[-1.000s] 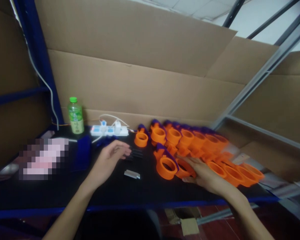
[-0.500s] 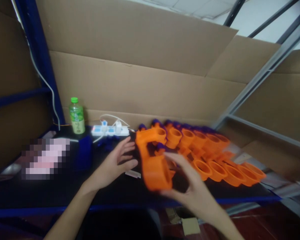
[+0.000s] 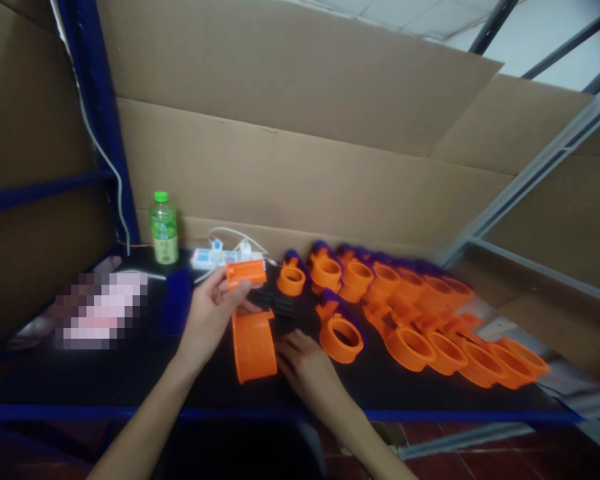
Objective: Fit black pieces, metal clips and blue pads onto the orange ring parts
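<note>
My left hand [image 3: 206,319] is closed round an orange plastic part [image 3: 253,343], a ring-shaped body with a flat tab on top, held upright just above the black shelf top [image 3: 130,380]. My right hand [image 3: 306,365] lies low on the shelf right of that part, fingers stretched towards its base with nothing visible in them. An orange ring with a purple piece [image 3: 341,337] sits just right of my right hand. Small black parts [image 3: 276,304] lie behind the held part.
Several more orange rings with purple pieces [image 3: 430,320] stand in rows to the right. A green-capped bottle [image 3: 163,229] and a white power strip [image 3: 220,257] stand at the back left. A dark blue block [image 3: 177,301] lies left. Cardboard walls the back.
My right hand lifted one orange part from the rows and brought it left; my left hand now grips it, and my right hand has dropped to the shelf beside it.
</note>
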Action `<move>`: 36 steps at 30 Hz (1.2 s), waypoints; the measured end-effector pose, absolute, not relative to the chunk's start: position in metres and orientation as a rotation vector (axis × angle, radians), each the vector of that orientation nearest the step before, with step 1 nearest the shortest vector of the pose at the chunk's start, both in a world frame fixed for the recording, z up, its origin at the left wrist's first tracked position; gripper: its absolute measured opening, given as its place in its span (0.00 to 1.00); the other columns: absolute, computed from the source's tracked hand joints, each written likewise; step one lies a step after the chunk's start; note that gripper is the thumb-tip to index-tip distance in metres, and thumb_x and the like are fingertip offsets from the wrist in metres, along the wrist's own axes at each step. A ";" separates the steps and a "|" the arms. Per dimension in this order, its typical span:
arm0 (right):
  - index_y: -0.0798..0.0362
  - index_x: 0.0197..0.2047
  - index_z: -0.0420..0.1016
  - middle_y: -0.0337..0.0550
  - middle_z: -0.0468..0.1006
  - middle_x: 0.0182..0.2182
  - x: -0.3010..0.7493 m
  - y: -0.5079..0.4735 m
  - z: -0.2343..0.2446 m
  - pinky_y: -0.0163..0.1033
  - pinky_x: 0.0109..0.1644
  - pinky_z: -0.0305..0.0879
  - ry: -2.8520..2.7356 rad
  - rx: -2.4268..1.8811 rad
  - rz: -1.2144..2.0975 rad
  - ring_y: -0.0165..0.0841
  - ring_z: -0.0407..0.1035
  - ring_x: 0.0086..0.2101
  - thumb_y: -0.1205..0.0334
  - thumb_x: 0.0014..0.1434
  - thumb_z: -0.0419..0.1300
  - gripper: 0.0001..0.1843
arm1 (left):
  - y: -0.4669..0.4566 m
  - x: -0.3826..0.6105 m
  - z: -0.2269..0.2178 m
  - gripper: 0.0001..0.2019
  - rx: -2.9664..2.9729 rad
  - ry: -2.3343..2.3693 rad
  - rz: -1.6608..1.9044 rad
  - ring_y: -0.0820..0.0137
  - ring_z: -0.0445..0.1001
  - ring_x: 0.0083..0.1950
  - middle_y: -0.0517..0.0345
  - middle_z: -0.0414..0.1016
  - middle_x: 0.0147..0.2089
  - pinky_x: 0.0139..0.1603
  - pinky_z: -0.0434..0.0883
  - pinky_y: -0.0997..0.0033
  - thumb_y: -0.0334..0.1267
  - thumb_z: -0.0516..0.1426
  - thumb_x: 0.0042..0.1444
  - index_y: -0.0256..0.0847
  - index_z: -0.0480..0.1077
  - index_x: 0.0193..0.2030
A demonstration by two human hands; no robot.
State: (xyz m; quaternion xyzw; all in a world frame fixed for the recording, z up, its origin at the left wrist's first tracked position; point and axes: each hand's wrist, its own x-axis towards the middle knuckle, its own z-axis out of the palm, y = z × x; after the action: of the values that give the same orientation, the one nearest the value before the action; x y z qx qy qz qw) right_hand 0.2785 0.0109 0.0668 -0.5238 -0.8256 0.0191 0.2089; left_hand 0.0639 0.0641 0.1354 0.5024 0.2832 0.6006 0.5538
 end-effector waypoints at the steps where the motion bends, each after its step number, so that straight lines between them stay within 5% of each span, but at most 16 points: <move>1: 0.49 0.47 0.81 0.48 0.80 0.43 0.278 0.011 0.063 0.49 0.47 0.73 -2.293 -1.455 0.031 0.43 0.73 0.45 0.66 0.66 0.56 0.12 | 0.063 0.065 0.135 0.21 1.189 0.671 1.408 0.63 0.83 0.31 0.51 0.84 0.38 0.34 0.78 0.68 0.50 0.64 0.57 0.39 0.73 0.52; 7: 0.48 0.46 0.81 0.46 0.81 0.42 0.282 0.012 0.072 0.48 0.47 0.73 -2.113 -1.363 0.161 0.42 0.74 0.45 0.62 0.67 0.57 0.12 | 0.062 0.065 0.133 0.21 1.230 0.692 1.330 0.67 0.80 0.25 0.54 0.82 0.35 0.27 0.73 0.73 0.49 0.65 0.57 0.40 0.73 0.53; 15: 0.52 0.38 0.82 0.43 0.77 0.31 0.285 0.003 0.153 0.37 0.36 0.67 -1.685 -1.267 0.330 0.33 0.70 0.32 0.56 0.62 0.64 0.09 | 0.058 0.064 0.135 0.25 1.299 0.621 1.145 0.68 0.78 0.27 0.57 0.78 0.26 0.32 0.72 0.73 0.47 0.63 0.59 0.37 0.71 0.59; 31: 0.51 0.36 0.82 0.40 0.73 0.29 0.279 -0.010 0.182 0.36 0.34 0.63 -1.792 -1.290 0.324 0.30 0.67 0.30 0.58 0.63 0.64 0.08 | 0.055 0.059 0.132 0.32 1.419 0.598 1.034 0.68 0.77 0.30 0.59 0.77 0.26 0.44 0.71 0.68 0.48 0.59 0.63 0.37 0.62 0.70; 36: 0.51 0.35 0.81 0.39 0.74 0.30 0.285 -0.010 0.201 0.36 0.36 0.63 -1.955 -1.305 0.324 0.30 0.67 0.31 0.59 0.64 0.64 0.07 | 0.054 0.055 0.137 0.33 1.462 0.578 0.965 0.68 0.77 0.29 0.59 0.77 0.27 0.36 0.71 0.71 0.49 0.60 0.63 0.38 0.61 0.71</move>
State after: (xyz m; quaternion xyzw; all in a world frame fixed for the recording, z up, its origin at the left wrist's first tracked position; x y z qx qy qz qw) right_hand 0.2851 -0.0097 0.2010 -0.5099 -0.7639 0.1264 0.3748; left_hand 0.0548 0.0543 0.1366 0.6316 0.2499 0.4170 0.6039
